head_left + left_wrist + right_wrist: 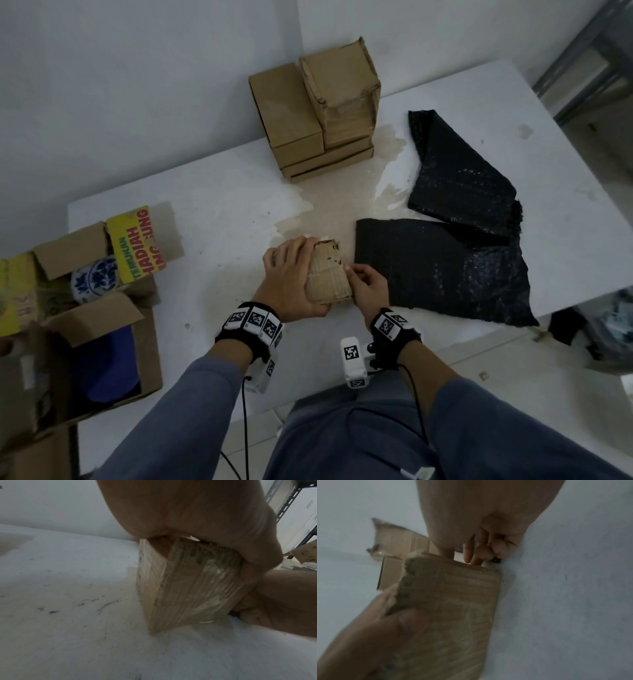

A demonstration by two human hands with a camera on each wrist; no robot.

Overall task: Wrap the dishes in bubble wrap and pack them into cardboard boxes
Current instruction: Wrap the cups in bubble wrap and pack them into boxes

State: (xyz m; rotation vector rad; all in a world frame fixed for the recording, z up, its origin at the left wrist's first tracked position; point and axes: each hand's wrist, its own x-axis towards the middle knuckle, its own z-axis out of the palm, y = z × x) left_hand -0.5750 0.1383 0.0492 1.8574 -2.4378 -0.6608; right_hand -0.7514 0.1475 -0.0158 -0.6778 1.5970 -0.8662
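A small worn cardboard box (329, 274) stands on the white table (212, 192), close to its front edge. My left hand (291, 279) grips it from the left, fingers curled over its top and thumb on the near side. My right hand (365, 285) pinches the box's right edge with curled fingers. The left wrist view shows the taped box (185, 585) under my palm (197, 513). In the right wrist view my fingers (481, 550) curl at the far end of the box (447, 601). Two black bubble wrap sheets (442, 270) (459, 164) lie to the right.
A stack of closed cardboard boxes (315, 113) stands at the back of the table. At the left an open carton (102, 318) holds a blue-and-white dish (94, 279) and a blue item (109, 366). A metal rack (582, 51) stands at the far right.
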